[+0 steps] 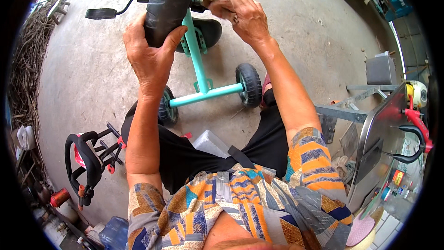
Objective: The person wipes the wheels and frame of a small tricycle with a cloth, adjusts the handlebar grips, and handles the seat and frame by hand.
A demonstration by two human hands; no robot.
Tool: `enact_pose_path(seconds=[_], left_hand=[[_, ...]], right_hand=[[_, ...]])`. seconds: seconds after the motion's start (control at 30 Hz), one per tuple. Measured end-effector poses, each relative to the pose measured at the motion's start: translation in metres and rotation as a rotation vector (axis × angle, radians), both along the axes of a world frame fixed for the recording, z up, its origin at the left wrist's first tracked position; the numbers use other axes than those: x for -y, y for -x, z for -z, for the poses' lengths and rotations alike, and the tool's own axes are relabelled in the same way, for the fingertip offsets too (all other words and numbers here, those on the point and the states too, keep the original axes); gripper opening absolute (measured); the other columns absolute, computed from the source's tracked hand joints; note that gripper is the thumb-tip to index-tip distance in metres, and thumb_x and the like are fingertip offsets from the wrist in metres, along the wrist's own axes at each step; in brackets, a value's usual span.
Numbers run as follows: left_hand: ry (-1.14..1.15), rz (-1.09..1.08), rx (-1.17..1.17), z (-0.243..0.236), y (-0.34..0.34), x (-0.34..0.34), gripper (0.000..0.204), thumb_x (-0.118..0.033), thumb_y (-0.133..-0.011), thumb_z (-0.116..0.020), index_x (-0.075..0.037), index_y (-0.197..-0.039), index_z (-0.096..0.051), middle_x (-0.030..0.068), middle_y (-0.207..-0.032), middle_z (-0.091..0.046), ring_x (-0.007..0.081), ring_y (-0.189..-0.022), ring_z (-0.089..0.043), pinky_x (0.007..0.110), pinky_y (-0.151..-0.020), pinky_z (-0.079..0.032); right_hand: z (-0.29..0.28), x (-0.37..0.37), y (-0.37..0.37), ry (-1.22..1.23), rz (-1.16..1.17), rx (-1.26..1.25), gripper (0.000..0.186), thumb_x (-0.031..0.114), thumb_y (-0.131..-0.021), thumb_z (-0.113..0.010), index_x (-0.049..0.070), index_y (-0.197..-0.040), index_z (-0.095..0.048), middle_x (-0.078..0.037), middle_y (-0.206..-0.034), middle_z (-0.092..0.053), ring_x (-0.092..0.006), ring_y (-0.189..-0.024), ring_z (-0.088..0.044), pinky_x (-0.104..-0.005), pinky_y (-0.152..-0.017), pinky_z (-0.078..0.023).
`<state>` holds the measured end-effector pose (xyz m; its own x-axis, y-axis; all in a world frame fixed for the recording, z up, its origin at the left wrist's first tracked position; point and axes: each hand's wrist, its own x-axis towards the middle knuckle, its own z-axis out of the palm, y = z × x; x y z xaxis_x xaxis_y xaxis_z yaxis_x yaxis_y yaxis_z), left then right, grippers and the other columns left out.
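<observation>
Left hand (149, 60): my thumb and fingers are spread around the lower end of the big black wheel (170, 7), upper centre of the frame.
Right hand (252, 22): I hold a crumpled brownish cloth (222, 7) bunched in my fingers, just right of that wheel.
Tricycle (196, 58): mint-green tubes, upper centre.
Small wheels (249, 84): one at each end of the crossbar (208, 95), near the middle.
</observation>
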<state>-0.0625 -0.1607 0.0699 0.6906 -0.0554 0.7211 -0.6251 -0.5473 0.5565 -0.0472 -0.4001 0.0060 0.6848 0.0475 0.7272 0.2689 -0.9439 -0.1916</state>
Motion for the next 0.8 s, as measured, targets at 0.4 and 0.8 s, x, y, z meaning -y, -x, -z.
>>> enact_pose_path(seconds=[0.4,0.8], left_hand=[[-0.010,0.022,-0.031,0.004,0.006,-0.001,0.058,-0.026,-0.071,-0.081,0.000,-0.116,-0.055,0.0132,-0.097,-0.055,0.0282,-0.091,-0.053,0.038,-0.078,-0.043],[-0.052,0.042,-0.017,0.007,0.011,-0.008,0.060,-0.022,-0.074,-0.079,-0.002,-0.124,-0.052,0.0165,-0.107,-0.056,0.0298,-0.099,-0.055,0.038,-0.085,-0.045]], right_hand=[[-0.010,0.051,0.044,-0.165,0.211,-0.231,0.045,0.002,-0.078,-0.059,0.011,-0.123,-0.056,-0.015,-0.106,-0.065,-0.0335,-0.093,-0.064,-0.0438,-0.079,-0.052],[0.009,0.004,0.008,0.173,0.078,0.019,0.043,0.005,-0.081,-0.055,0.007,-0.124,-0.055,-0.015,-0.126,-0.057,-0.0289,-0.118,-0.054,-0.0395,-0.096,-0.044]])
